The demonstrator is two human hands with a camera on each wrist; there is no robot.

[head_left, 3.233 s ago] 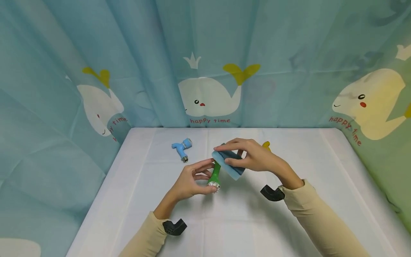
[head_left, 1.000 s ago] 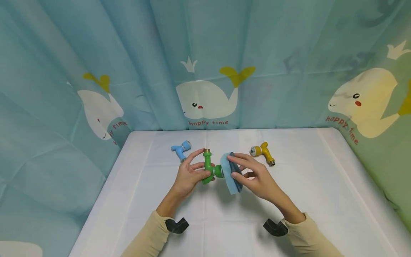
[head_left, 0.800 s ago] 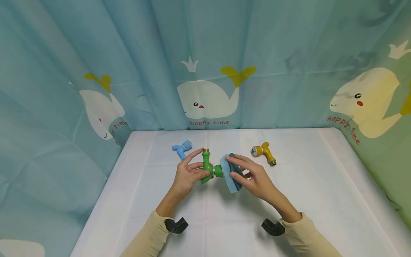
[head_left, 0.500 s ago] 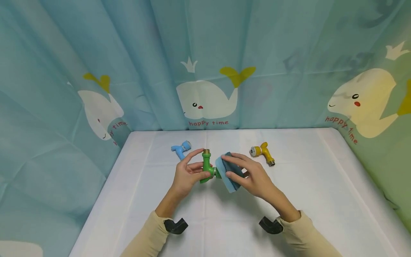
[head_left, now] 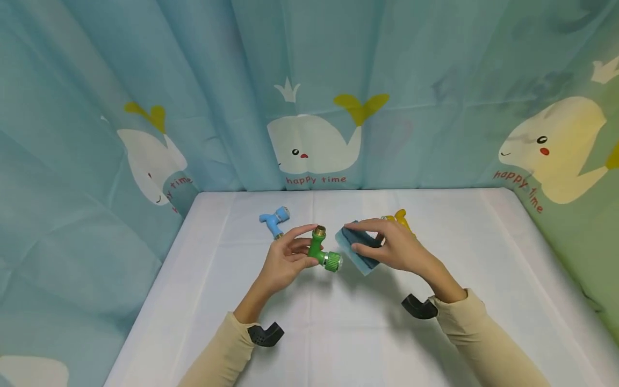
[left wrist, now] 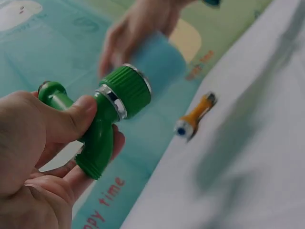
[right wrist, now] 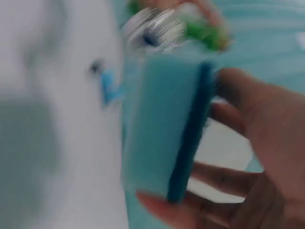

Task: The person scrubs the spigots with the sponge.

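Note:
My left hand (head_left: 285,263) holds a green faucet (head_left: 316,247) above the table, thumb on its body and fingers behind it. Its brass threaded end points up, and the ribbed green knob (left wrist: 126,90) with a silver band faces right. In my right hand (head_left: 398,244) is a two-layer sponge (head_left: 360,250), light blue on one side and dark blue on the other, gripped between thumb and fingers. A gap shows between the sponge and the knob in the head view. The right wrist view is blurred, with the sponge (right wrist: 162,124) large in front.
A blue faucet (head_left: 274,219) lies at the back left of the white table (head_left: 232,333). A yellow faucet (left wrist: 195,115) lies at the back right, partly hidden behind my right hand in the head view. Whale-print curtains (head_left: 309,64) surround the table.
The sponge has moved off the green faucet's knob, to the right and up with my right hand. The faucet has tilted, its knob now lower and uncovered. Earlier it was held knob-down.

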